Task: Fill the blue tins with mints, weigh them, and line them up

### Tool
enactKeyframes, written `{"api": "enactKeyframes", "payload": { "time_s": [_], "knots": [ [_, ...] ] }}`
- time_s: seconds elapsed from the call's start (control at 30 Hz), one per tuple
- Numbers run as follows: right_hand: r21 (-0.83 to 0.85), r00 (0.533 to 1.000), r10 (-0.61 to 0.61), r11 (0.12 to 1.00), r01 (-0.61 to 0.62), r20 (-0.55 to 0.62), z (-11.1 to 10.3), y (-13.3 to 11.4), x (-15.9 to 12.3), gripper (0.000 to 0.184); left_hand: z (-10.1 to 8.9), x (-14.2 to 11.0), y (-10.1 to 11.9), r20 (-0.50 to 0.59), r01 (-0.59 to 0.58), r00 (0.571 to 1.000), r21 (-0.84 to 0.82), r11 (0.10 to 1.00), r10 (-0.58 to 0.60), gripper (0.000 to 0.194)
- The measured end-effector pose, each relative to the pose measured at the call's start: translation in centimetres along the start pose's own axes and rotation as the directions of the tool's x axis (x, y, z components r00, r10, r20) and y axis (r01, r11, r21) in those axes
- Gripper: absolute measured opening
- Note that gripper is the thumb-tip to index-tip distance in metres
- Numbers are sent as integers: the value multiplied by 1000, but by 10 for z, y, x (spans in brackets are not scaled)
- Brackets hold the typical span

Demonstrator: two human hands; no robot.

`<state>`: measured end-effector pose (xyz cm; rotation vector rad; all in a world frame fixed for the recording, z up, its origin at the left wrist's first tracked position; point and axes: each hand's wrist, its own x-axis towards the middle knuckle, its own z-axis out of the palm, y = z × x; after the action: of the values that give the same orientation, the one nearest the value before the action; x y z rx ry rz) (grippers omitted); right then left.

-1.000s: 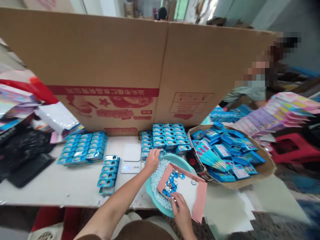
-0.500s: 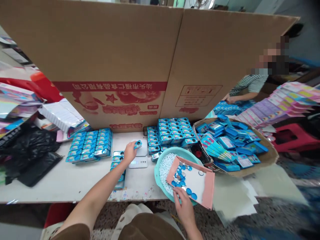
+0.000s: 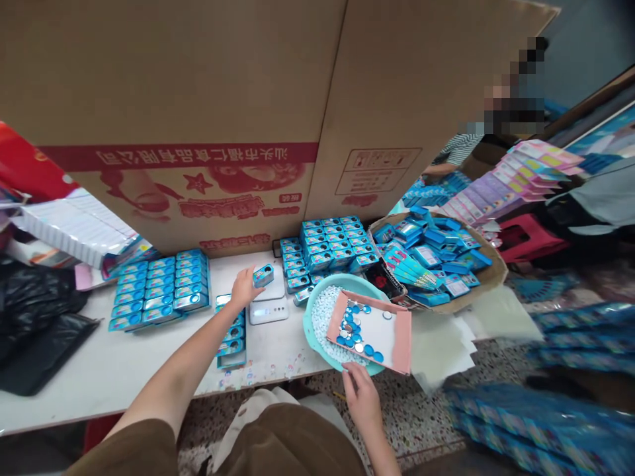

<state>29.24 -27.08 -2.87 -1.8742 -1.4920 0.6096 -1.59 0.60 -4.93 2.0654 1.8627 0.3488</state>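
My left hand (image 3: 243, 289) is closed on one end of a small blue box (image 3: 263, 275) with a dark round spot. It holds the box over the white platform of a digital scale (image 3: 268, 311). A short row of similar boxes (image 3: 231, 346) lies below my left wrist. My right hand (image 3: 364, 398) is at the near rim of a turquoise basin (image 3: 310, 330) of pale blue beads (image 3: 323, 309), thumb and fingers slightly apart, with nothing visible between them. Across the basin sits a pink-edged tray (image 3: 403, 340) with blue caps and silvery discs (image 3: 351, 327).
Blue boxes stand stacked at left (image 3: 159, 291) and behind the basin (image 3: 337, 244). A cut-down carton (image 3: 489, 287) of blue packs is at right. A tall cardboard panel (image 3: 198, 79) rises behind the table. Black plastic (image 3: 44, 330) lies at left; another person (image 3: 459, 149) is beyond the carton.
My left hand moved left from the boxes behind the basin to the scale, bringing one blue box. My right hand drew back from the tray's caps to the basin's near rim. The view shifted.
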Motion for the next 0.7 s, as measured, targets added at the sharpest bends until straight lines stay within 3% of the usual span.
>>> {"api": "enactKeyframes", "payload": {
  "time_s": [0.33, 0.7],
  "knots": [
    [9, 999, 10, 1000, -10, 34, 10, -15, 0, 28, -13, -18, -27, -22, -1, 1000, 16, 1000, 2, 71],
    [28, 999, 41, 999, -40, -7, 1, -12, 3, 29, -13, 0, -12, -29, -14, 999, 12, 1000, 14, 66]
  ]
}}
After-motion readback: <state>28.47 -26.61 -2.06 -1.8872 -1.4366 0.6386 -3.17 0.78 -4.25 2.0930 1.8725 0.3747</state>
